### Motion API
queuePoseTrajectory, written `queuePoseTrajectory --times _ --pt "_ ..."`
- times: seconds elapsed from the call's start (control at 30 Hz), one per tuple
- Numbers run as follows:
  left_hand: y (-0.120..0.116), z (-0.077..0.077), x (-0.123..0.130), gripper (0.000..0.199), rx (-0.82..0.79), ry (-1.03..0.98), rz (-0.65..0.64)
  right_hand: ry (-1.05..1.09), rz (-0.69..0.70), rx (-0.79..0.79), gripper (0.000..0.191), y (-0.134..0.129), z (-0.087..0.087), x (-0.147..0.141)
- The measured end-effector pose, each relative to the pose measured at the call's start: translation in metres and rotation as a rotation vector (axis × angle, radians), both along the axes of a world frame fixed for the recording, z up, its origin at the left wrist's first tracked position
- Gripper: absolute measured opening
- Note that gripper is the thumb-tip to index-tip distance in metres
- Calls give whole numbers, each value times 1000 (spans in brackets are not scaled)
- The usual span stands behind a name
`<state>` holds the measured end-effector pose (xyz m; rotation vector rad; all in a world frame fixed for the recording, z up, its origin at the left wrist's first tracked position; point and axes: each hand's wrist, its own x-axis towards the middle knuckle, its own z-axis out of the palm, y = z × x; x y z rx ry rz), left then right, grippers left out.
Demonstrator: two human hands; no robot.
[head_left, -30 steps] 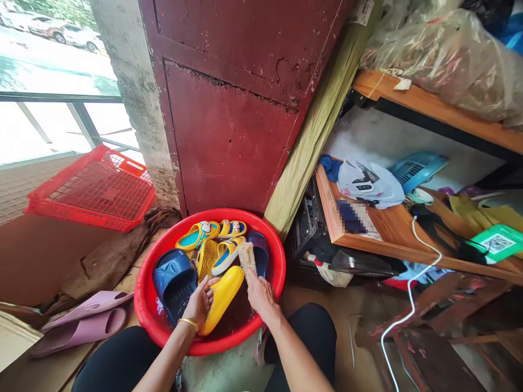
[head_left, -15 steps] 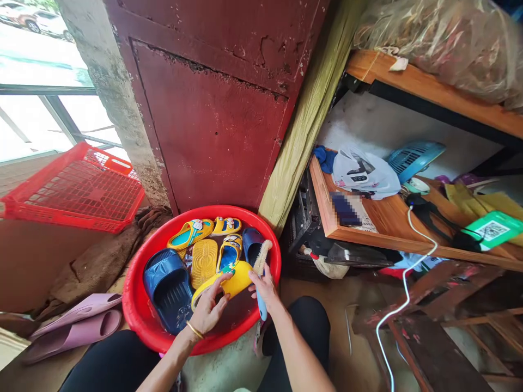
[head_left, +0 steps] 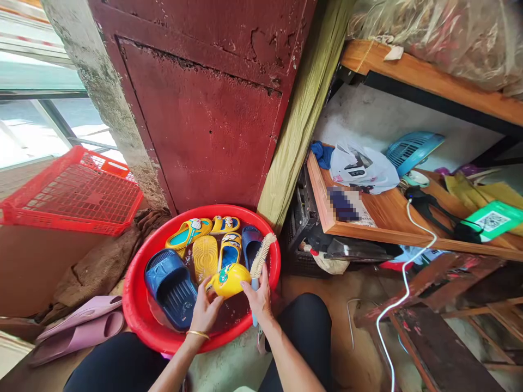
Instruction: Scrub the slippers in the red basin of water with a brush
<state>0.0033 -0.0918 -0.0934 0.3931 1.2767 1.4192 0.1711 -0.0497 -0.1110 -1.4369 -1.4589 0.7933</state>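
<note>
A yellow slipper (head_left: 232,280) with a green figure is held between my two hands over a red basin (head_left: 134,305). My left hand (head_left: 207,310) grips its left end. My right hand (head_left: 260,296) holds a brush (head_left: 262,256) with pale bristles pointing up and a light blue handle, and its thumb touches the slipper's right end. In the basin's dark water lie a large blue slipper (head_left: 171,288), a yellow sole (head_left: 205,257), a yellow and teal slipper (head_left: 188,234), smaller yellow and blue ones (head_left: 231,251) and a dark blue one (head_left: 251,242).
Pink slippers (head_left: 81,332) lie on the floor left of the basin, below a red crate (head_left: 77,190). A maroon door (head_left: 204,120) stands behind. On the right are a wooden shelf (head_left: 392,218), a white cable (head_left: 386,316) and a dark wooden stool (head_left: 445,348).
The yellow slipper has turned, so its rounded, decorated upper now shows. My left hand has closed on its left end. The brush has tilted and moved slightly right.
</note>
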Motion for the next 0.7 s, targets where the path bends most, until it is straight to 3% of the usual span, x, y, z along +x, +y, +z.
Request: queuePoseTrajectory --times 0.1,0.2,0.3,0.43,0.57,0.7 --pt "-2 -10 -1 36 -153 -145 171 33 1 19 88 -3 -3 0" --pt "-1 -14 -5 8 -318 -295 74 36 11 11 87 -3 -3 2" --pt "1 -13 -3 14 -339 -325 -46 3 20 -15 89 -3 -1 3" --pt "6 -11 3 17 -286 -315 -77 -25 15 -15 85 -4 7 5" --pt "6 -7 6 18 -101 -303 -96 17 -59 -30 77 -7 20 8" --pt "5 1 10 32 35 -301 -136 97 -84 -128 72 -10 32 11"
